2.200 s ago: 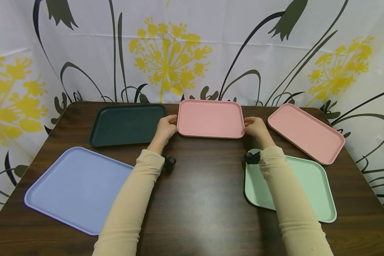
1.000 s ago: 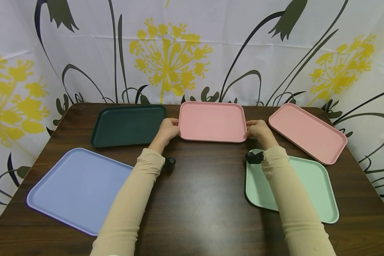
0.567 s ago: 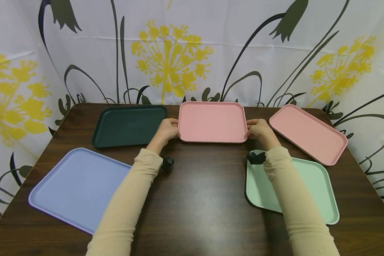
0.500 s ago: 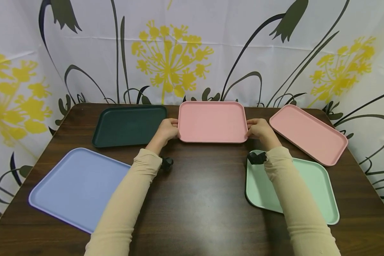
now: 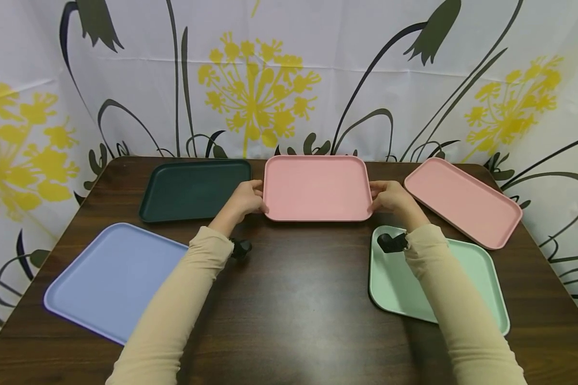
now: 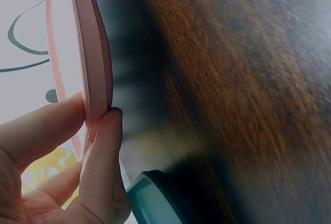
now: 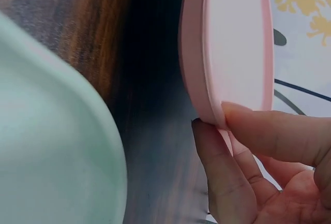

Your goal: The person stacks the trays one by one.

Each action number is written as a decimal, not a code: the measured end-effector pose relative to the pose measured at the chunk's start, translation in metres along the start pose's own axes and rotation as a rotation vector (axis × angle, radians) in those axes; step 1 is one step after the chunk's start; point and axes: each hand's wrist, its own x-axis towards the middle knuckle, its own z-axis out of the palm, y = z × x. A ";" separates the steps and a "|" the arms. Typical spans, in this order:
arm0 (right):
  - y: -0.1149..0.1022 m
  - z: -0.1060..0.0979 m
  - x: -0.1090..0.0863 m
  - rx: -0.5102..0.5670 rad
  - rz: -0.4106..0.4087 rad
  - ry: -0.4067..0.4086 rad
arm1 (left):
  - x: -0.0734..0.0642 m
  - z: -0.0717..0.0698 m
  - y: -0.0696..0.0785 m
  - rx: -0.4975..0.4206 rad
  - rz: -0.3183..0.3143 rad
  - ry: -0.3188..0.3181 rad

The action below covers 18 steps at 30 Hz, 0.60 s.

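Middle tray [image 5: 318, 188] has shifted slightly nearer, left grip [image 5: 246, 198] and right grip [image 5: 391, 196] clamped on its ends; grasping looks done, release apparently remains.

Two pink trays [image 5: 317, 188] [image 5: 464, 203], one dark green tray [image 5: 195, 190], one blue tray [image 5: 115, 278], one light green tray [image 5: 398, 283] are showing, totaling five. Two hands [image 5: 245, 199] [image 5: 392, 197], two sleeves [image 5: 169, 305] [image 5: 462, 305], one table [image 5: 298, 299] are showing too.

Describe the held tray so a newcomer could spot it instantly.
Find the brown table, then its far edge. Between the left hand and the right hand is a rectangular pink tray. Both hands hold this one, unlike the slanted pink tray farther right.
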 end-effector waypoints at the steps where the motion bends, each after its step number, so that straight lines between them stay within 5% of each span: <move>1: 0.000 0.001 -0.001 0.002 -0.006 -0.004 | -0.001 -0.001 0.000 0.009 -0.001 -0.003; 18: 0.008 0.009 -0.005 0.061 -0.035 -0.047 | -0.013 -0.009 -0.010 0.054 -0.015 -0.038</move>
